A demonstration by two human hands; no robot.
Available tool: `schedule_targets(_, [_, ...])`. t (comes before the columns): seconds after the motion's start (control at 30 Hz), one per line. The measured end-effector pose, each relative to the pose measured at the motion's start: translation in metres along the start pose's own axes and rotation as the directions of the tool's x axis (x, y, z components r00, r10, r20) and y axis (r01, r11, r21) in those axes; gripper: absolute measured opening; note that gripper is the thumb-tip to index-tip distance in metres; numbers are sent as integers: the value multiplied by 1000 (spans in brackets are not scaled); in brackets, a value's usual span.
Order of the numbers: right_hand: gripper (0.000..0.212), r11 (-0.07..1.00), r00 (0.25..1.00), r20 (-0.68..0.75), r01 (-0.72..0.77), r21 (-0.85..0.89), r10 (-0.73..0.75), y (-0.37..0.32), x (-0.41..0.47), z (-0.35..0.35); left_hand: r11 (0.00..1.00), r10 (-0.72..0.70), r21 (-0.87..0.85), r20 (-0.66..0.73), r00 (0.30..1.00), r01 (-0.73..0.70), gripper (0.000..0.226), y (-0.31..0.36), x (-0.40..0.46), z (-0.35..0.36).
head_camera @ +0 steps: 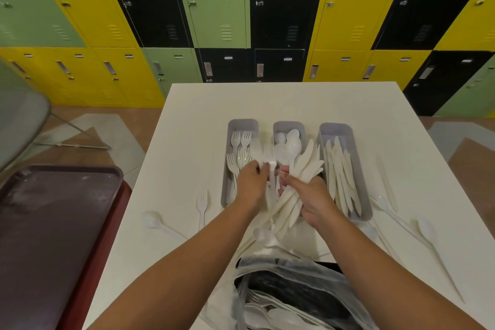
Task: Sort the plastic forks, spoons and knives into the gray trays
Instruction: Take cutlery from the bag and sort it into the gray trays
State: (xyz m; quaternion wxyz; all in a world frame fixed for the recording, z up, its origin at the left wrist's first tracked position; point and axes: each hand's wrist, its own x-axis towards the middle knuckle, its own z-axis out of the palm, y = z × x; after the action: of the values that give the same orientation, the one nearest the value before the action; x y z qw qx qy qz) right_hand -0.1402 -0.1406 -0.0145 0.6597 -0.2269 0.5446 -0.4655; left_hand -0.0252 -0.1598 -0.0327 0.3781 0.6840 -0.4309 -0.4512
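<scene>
behind the white table (187, 126) runs a wall of lockers (219, 8) in green, yellow and black, two rows high, each door with a small label too blurred to read; the floor beside the table is brown with pale tiles. on the table three gray trays sit side by side, apart from each other: the left tray (242, 124) holds forks, the middle tray (288, 126) holds spoons, the right tray (356, 158) holds knives. over the middle tray the right hand (310, 198) grips a fanned bundle of knives (300, 177), fingers curled round it, hiding that tray's near end. the left hand (251, 182) pinches a white utensil (272, 169) just beside the bundle; which kind it is cannot be told for blur. a loose fork (202, 205) and a loose spoon (152, 220) lie on the table left of the trays; a single knife (387, 185) and more spoons (426, 228) lie to the right. at the near edge a clear plastic bag (294, 289) over a dark container holds more white cutlery. left of the table stand stacked serving trays (53, 222), dark on top of red, and a gray chair (18, 115) beyond them.
</scene>
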Motion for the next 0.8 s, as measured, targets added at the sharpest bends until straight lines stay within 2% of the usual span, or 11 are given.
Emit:
schedule_targets(0.07, [14, 1000, 1000, 24, -8, -10, 8, 0, -1, -1, 1000, -4, -14, -56, 998, 3, 21, 1, 11, -8])
schedule_targets(0.2, [17, 997, 998, 64, -22, -76, 27, 0, -2, -5, 987, 20, 160, -133, 991, 2, 22, -2, 38, -26])
schedule_targets(0.3, [24, 992, 997, 77, -12, -127, 22, -1, -2, -8, 970, 42, 243, -131, 991, -9, 22, 1, 46, -30])
schedule_targets(0.37, [24, 993, 997, 78, -11, -117, 20, -3, -2, -9, 951, 63, 308, -106, 992, -28, 30, 3, 49, -31])
schedule_targets(0.47, [24, 996, 998, 64, -10, -92, 16, -6, -3, -12, 925, 93, 375, -65, 994, -62, 11, 8, 48, -28])
schedule_targets(0.53, [24, 996, 998, 55, 7, -88, -2, -7, -3, -15, 914, 180, 385, -94, 979, -131, 33, 13, 40, -24])
schedule_targets(0.6, [26, 996, 999, 44, 20, -89, -16, -7, -2, -18, 930, 227, 292, 12, 974, -221, 35, 22, 27, -15])
schedule_targets(0.63, [27, 996, 999, 38, 21, -91, -18, -7, -1, -19, 948, 178, 242, 139, 974, -208, 40, 26, 20, -8])
schedule_targets(0.7, [24, 995, 1000, 23, 15, -95, -13, -8, -1, -20, 968, 59, 207, 360, 931, -142, 43, 28, 9, 7])
schedule_targets(0.73, [22, 995, 1000, 20, 12, -97, -10, -9, -2, -20, 965, 55, 215, 391, 919, -149, 39, 29, 5, 14])
schedule_targets(0.8, [20, 994, 999, 34, 15, -104, -11, -10, -3, -19, 974, 62, 185, 342, 938, -132, 25, 26, 3, 25])
